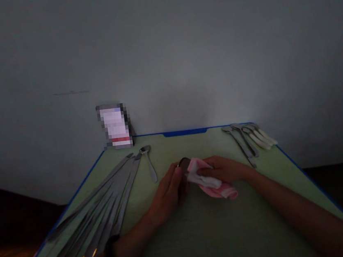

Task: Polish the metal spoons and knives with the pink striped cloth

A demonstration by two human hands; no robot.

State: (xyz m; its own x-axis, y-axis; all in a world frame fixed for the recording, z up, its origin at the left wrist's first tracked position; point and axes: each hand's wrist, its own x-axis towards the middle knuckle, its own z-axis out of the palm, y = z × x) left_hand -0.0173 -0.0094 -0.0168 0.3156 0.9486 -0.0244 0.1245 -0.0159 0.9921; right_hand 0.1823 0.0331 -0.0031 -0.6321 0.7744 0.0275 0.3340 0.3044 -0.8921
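Observation:
Over the middle of the table, my left hand (172,186) is closed around a metal spoon (184,165). Only its dark, rounded end with a bright rim shows; the rest is hidden by the fingers. My right hand (221,168) grips a pink and white cloth (210,179), pressed against the spoon's right side. The cloth's lower end hangs loose below the fingers. Left of my hands, a small spoon (150,164) lies by itself, bowl toward the wall. Beside it, several long table knives (97,211) are fanned out, partly covered by my left forearm.
A phone with a lit, blurred screen (115,126) leans on the wall at the back left. Several metal spoons (243,139) and white-handled cutlery (261,137) lie at the back right. The pale green table (174,149) has a blue edge and meets the grey wall.

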